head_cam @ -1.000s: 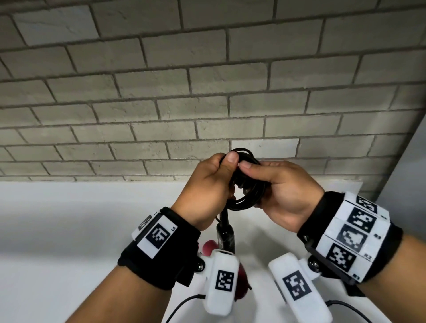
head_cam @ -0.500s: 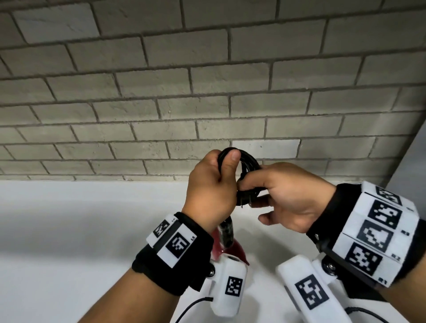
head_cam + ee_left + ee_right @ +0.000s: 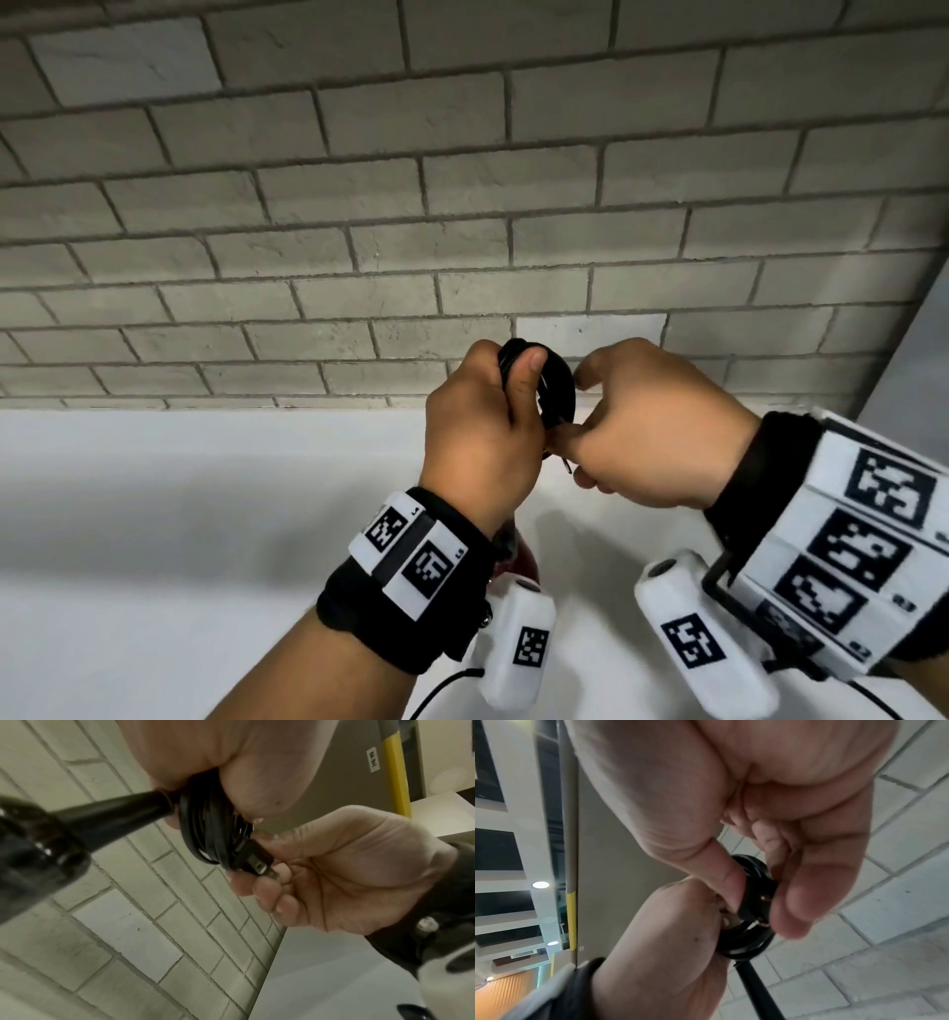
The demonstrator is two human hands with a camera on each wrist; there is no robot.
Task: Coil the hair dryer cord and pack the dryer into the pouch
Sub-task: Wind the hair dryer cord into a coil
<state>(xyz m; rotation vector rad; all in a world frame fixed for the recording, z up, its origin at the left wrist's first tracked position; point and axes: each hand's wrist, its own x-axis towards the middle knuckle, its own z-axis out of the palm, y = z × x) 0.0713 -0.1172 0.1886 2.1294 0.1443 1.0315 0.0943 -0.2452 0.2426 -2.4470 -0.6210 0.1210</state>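
- The left hand (image 3: 475,442) gripped the coiled black rubber cord (image 3: 203,833), thumb pressed over its loops, held up before the grey brick wall (image 3: 359,205).
- The right hand (image 3: 652,431) pinched the black two-pronged plug (image 3: 253,860) against the coil.
- The red hair dryer (image 3: 516,560) hung below, above the white desk (image 3: 154,514).

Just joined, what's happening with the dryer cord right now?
The person is finishing the coil. The left hand grips the black coiled cord in front of the brick wall, with the dryer hanging below it. The right hand pinches the plug against the coil, seemingly tucking the end in. No pouch is in view, so packing hasn't begun.
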